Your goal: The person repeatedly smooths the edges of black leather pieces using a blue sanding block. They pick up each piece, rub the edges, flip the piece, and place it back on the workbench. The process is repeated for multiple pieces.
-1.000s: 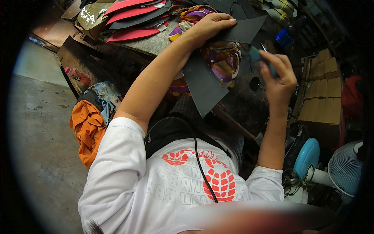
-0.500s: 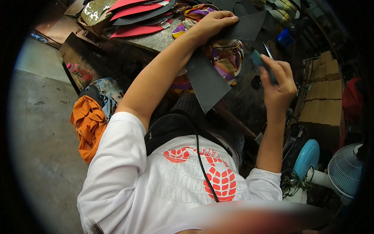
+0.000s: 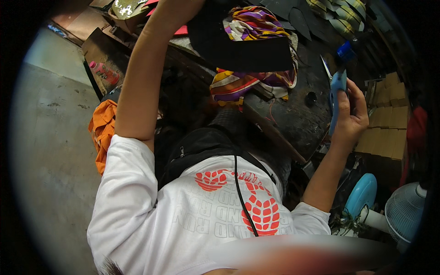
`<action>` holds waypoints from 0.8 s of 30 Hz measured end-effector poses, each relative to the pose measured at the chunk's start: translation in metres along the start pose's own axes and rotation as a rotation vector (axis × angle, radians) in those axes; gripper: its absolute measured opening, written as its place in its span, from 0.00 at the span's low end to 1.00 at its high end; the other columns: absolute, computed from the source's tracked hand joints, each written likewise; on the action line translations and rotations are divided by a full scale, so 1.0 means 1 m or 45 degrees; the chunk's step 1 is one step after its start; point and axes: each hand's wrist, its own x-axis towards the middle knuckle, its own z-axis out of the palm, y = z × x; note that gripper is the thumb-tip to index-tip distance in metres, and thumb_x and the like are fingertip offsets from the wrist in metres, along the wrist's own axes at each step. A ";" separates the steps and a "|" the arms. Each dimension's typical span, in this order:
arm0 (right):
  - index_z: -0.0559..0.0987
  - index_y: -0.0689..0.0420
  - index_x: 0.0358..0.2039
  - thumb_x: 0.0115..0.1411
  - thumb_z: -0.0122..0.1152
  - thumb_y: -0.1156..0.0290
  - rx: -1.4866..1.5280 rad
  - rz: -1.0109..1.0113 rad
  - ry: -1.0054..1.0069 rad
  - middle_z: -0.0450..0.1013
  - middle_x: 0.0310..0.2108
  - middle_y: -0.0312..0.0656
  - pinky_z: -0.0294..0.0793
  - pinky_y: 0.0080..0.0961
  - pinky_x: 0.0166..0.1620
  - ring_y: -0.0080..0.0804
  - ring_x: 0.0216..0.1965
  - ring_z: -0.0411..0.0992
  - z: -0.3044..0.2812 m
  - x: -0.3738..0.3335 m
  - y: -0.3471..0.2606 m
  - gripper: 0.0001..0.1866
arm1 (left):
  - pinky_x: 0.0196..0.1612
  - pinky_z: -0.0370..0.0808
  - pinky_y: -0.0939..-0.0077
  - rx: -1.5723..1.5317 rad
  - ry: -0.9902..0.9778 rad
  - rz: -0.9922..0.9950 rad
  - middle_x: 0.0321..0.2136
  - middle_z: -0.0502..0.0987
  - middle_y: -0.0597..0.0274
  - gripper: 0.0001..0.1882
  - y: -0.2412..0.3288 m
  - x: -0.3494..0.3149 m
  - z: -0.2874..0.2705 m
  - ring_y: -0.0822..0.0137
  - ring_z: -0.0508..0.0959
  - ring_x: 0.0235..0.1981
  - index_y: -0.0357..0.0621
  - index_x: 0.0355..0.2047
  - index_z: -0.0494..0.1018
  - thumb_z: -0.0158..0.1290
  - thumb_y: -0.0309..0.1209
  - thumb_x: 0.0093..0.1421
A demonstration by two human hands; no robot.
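My left hand (image 3: 185,5) reaches to the upper edge of the view, where its fingers are cut off. From it spreads a flat black U-shaped piece of sheet material (image 3: 256,56), which looks like leather. This piece lies over a bunched multicoloured patterned cloth (image 3: 238,87), and more of the cloth shows in its opening. Off to the right, my right hand (image 3: 353,107) is closed around the blue handles of a pair of scissors (image 3: 338,94). The blades point up and away, apart from the black piece.
A dark worktable (image 3: 298,107) carries more black cut pieces (image 3: 300,20) at the back and a blue object (image 3: 346,51). Stacked cardboard boxes (image 3: 382,133), a blue round thing (image 3: 362,195) and a white fan (image 3: 405,213) stand right. A pink bottle (image 3: 104,72) and orange cloth (image 3: 103,130) are left.
My left hand has moved up and left, turning the black piece so it lies flatter across the cloth. My right hand has shifted right with the scissors, away from the piece.
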 end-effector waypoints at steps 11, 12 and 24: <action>0.81 0.56 0.45 0.61 0.68 0.68 0.263 0.066 0.068 0.77 0.35 0.34 0.74 0.15 0.43 0.17 0.37 0.74 0.032 0.030 -0.008 0.13 | 0.19 0.64 0.78 -0.896 0.304 -0.794 0.17 0.64 0.68 0.13 -0.053 -0.089 0.064 0.74 0.62 0.13 0.44 0.36 0.67 0.42 0.39 0.73; 0.80 0.57 0.46 0.61 0.67 0.69 0.286 0.113 0.068 0.76 0.36 0.34 0.74 0.14 0.43 0.16 0.37 0.74 0.033 0.034 -0.008 0.13 | 0.18 0.62 0.78 -1.011 0.280 -0.857 0.17 0.62 0.68 0.13 -0.050 -0.092 0.068 0.75 0.60 0.13 0.44 0.35 0.66 0.41 0.39 0.73; 0.84 0.56 0.38 0.49 0.72 0.80 -0.262 -0.772 -0.280 0.76 0.29 0.41 0.74 0.20 0.31 0.25 0.29 0.76 0.065 0.041 -0.039 0.14 | 0.12 0.60 0.86 -1.390 0.177 -1.034 0.13 0.59 0.74 0.21 0.006 -0.102 0.095 0.81 0.57 0.08 0.48 0.25 0.62 0.39 0.44 0.74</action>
